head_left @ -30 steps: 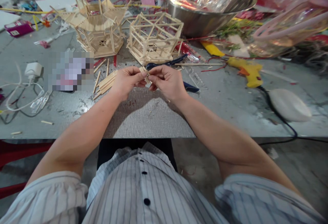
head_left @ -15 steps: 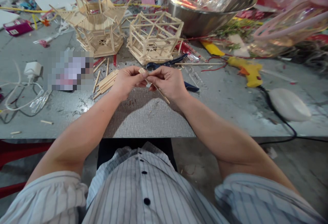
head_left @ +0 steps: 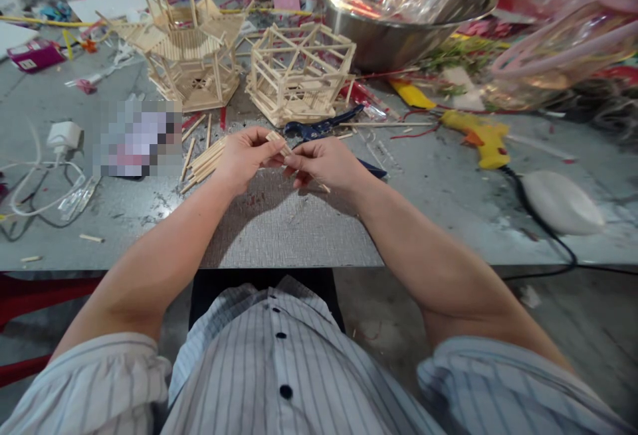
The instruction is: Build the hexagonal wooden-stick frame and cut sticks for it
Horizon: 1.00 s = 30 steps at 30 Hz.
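Observation:
Between my two hands, above the table, are thin wooden sticks (head_left: 275,137) held side by side. My left hand (head_left: 249,155) pinches their upper end between thumb and fingers. My right hand (head_left: 321,161) is closed on the sticks lower down, its fingertips close to the left thumb; one stick end pokes out below it. How many sticks there are is hidden by the fingers. Left of my left hand lies a bundle of loose wooden sticks (head_left: 205,161). Dark blue pliers (head_left: 323,126) rest just behind my right hand. Beyond them stands an open hexagonal stick frame (head_left: 304,76).
A taller stick pavilion (head_left: 192,56) stands at the back left. A steel bowl (head_left: 399,30) is at the back right, with a yellow glue gun (head_left: 478,139) nearer. A phone (head_left: 139,143), a white charger (head_left: 64,136) and a white oval object (head_left: 563,202) lie around.
My right hand has shifted slightly and its fingers have moved down along the sticks. More of the sticks' upper end shows. My left hand stays nearly in place.

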{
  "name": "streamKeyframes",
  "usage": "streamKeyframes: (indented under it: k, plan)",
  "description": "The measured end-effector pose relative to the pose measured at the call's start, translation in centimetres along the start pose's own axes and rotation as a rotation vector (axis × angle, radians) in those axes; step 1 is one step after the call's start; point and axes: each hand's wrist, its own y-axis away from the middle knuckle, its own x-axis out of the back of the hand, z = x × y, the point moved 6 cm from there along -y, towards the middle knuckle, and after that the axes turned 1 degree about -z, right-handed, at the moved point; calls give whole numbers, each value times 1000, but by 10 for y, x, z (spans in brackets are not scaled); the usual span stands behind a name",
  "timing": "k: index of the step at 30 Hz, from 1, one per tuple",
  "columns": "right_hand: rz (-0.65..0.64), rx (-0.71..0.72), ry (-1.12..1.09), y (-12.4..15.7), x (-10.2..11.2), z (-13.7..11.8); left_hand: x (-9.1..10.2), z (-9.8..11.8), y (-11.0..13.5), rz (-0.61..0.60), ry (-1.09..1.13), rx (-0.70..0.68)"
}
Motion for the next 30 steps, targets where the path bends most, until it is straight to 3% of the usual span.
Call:
streamKeyframes:
  k: [4,7,11,15,18,20,23,26,28,30]
  plan:
    - [-50,-1,36,1,0,-1,-1,3,1,-49,-46,6]
    - [-90,-10,145,3,1,-1,1,7,2,-137,-201,3]
    - [-126,1,506,6,3,-5,3,14,3,-240,-673,-90]
    - [-165,138,908,8,-2,-13,-8,20,10,-350,-1180,-186]
    - [-145,177,1154,9,-4,-12,-20,20,16,-442,-1424,-159]
    - [-91,191,1248,9,-4,-13,-23,21,18,-429,-1484,-135]
    - [108,371,1220,18,0,-28,-20,24,15,-300,-1319,-155]
    - [401,580,1059,35,12,-47,-8,21,8,-133,-868,-156]
    - [543,615,931,40,21,-50,-2,17,5,-56,-592,-167]
    - [576,587,764,33,27,-42,-1,12,2,-43,-438,-192]
